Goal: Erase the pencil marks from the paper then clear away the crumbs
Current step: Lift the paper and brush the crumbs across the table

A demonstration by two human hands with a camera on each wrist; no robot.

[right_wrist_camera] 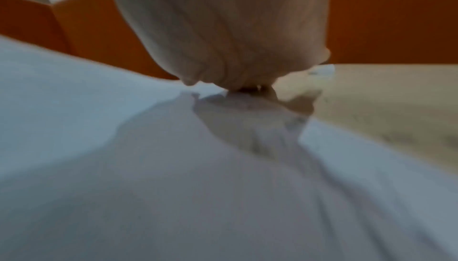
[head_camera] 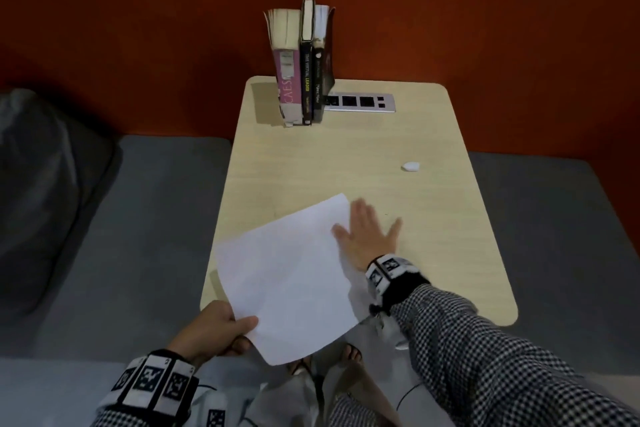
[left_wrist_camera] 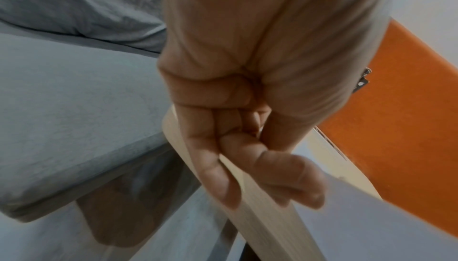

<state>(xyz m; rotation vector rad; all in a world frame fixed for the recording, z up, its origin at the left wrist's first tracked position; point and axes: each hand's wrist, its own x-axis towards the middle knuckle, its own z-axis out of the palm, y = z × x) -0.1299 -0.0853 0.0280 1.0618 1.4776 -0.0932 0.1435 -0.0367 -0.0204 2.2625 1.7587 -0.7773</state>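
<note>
on the near half of the light wooden table (head_camera: 433, 246) i see the white paper (head_camera: 287, 274), lying askew with its near corner hanging past the table's front edge. my left hand (head_camera: 213, 329) pinches that overhanging corner, thumb on top and fingers curled beneath; the left wrist view confirms the fingers (left_wrist_camera: 285, 175) clamped at the table's edge. my right hand (head_camera: 365, 236) lies flat with straight, spread fingers across the paper's right edge, partly on the sheet and partly on the bare table; it appears motion-blurred. the two hands are well apart, each at a different side of the sheet. a small white eraser (head_camera: 411, 166) rests on the table to the far right, apart from both hands. three books (head_camera: 301, 69) stand upright at the far end, beside a socket strip (head_camera: 360, 102). i cannot make out pencil marks or crumbs.
</note>
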